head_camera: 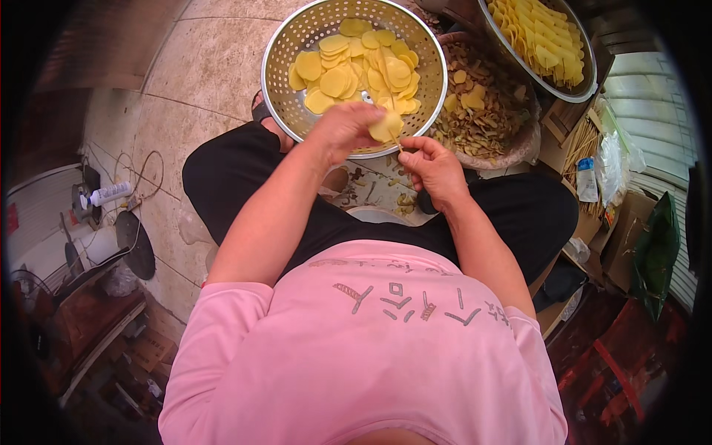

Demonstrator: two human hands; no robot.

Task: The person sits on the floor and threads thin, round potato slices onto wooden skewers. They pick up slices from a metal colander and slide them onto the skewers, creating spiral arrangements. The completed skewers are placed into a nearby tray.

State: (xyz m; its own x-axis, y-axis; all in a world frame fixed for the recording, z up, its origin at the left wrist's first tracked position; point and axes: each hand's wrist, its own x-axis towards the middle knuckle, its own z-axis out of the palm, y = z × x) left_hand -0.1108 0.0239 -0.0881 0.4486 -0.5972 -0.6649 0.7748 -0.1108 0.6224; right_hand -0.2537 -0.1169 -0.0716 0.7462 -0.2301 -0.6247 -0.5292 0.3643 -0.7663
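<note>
My left hand (347, 125) pinches a thin yellow slice (384, 129), which looks like potato, over the near rim of a perforated metal colander (285, 41). Between the fingertips of my right hand (434, 169) is the lower end of a thin wooden skewer (396, 142). The skewer meets the held slice and seems to run on upward across the colander; whether it pierces the slice is hard to make out. Many loose slices (334, 82) lie overlapping inside the colander.
A lined basin (481, 161) of peelings (473, 125) stands right of the colander. Beyond it, a metal bowl (591, 83) holds rows of skewered slices (537, 41). Bundled skewers (578, 147) and plastic bags (612, 167) lie at right. A white bottle (110, 193) and cables are at left.
</note>
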